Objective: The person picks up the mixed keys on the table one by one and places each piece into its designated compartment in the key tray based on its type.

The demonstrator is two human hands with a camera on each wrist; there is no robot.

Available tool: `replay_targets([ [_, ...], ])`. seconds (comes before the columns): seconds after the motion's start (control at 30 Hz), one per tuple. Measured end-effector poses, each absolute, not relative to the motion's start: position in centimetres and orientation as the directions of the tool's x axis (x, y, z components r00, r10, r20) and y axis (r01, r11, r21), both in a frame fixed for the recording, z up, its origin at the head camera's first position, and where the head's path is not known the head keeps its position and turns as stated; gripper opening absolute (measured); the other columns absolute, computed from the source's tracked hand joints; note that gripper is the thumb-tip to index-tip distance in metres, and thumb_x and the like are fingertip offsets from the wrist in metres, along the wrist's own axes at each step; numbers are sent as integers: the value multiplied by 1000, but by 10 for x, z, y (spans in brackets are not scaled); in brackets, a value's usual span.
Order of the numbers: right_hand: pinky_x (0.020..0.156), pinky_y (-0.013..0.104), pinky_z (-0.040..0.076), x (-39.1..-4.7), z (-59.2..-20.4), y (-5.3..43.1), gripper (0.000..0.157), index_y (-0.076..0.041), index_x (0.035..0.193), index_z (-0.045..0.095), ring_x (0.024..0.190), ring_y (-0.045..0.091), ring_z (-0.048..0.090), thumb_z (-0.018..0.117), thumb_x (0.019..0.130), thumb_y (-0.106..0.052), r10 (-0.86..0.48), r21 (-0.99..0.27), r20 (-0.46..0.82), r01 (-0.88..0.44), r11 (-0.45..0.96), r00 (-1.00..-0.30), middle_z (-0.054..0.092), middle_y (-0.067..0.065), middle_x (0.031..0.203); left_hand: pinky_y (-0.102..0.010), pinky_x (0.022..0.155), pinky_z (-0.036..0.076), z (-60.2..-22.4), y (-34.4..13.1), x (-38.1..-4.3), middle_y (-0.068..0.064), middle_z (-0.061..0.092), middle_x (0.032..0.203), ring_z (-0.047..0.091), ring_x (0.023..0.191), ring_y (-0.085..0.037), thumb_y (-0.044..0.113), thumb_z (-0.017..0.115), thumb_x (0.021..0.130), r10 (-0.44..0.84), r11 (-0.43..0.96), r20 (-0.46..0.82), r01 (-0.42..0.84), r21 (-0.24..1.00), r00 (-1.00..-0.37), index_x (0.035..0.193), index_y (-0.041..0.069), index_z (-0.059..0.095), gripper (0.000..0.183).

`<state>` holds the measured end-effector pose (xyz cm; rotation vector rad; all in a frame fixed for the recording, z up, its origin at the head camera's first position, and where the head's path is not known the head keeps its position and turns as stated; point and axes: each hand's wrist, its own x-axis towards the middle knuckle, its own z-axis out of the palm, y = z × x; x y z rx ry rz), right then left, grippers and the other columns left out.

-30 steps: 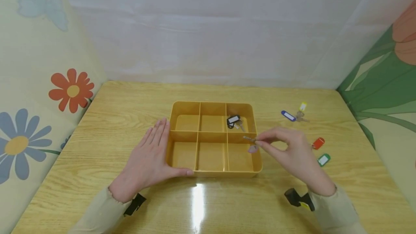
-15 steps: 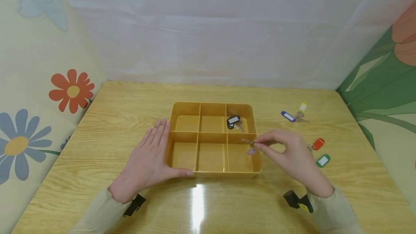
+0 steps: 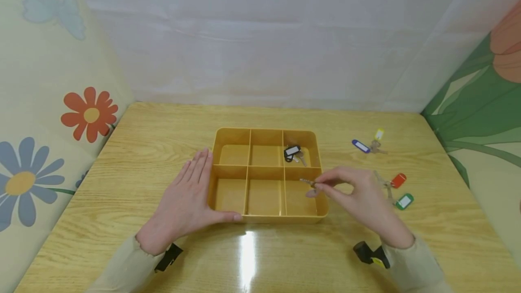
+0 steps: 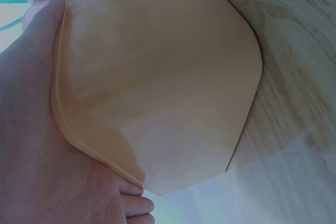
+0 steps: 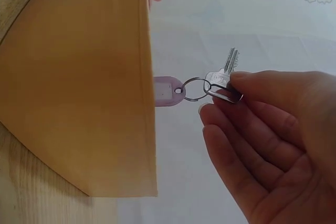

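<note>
The right hand pinches a toothed metal key.

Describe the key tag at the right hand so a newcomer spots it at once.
Find the yellow six-compartment organizer tray, then its near right compartment. There, the right hand pinches a key, with the key tag hanging from it. Pale purple sets it apart from the black tag, blue tag, yellow tag, red tag and green tag.
</note>
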<state>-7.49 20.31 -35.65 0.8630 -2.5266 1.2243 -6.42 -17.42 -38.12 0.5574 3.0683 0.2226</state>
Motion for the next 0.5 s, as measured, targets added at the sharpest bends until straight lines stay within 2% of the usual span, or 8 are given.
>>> replay_targets([
  [0.17,71,26,61,-75,-360,202,24,-18,101,78,83,9,71,81,86,1,-430,-665,421,-594,454,-799,74,-12,96,-49,123,9,-382,-174,-64,-17,-9,167,-5,153,-31,102,41,65,348,928,4,345,141,-938,160,-4,0,148],
  [0.37,71,26,60,-73,-363,200,24,-19,100,78,83,9,71,81,86,0,-426,-683,386,-564,465,-818,74,-14,96,-49,123,10,-382,-174,-64,-18,-8,167,-1,154,-33,102,41,65,348,928,6,345,140,-937,160,-4,1,148],
  [0.5,71,26,61,-73,-365,199,24,-18,100,78,82,8,70,81,85,0,-430,-688,371,-554,468,-824,73,-14,95,-49,123,9,-381,-174,-64,-18,-8,167,-3,154,-32,102,42,65,349,927,8,347,143,-937,160,-4,1,149],
])
